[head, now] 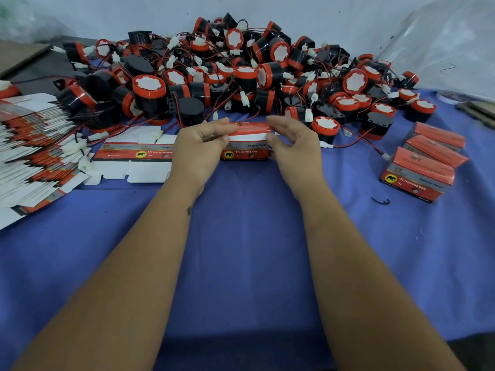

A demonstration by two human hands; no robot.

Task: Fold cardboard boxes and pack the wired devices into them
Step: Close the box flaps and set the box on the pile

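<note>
**Box held at both ends, mid-desk**

I see both forearms reaching forward, hands apart. My left hand (199, 145) and right hand (293, 144) each pinch one end of a small red-and-grey cardboard box (245, 148), fingers curled over its red top flap. The box rests on the blue-cloth desk (241, 236). Behind it lies a pile of black, red-rimmed cylindrical wired devices (241, 73). Flat box blanks (34, 153) fan out at left; closed boxes (426, 164) stand at right.

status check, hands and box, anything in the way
Left hand and right hand both gripping box, top flap half closed. Horn pile just behind, nothing blocking.
</note>
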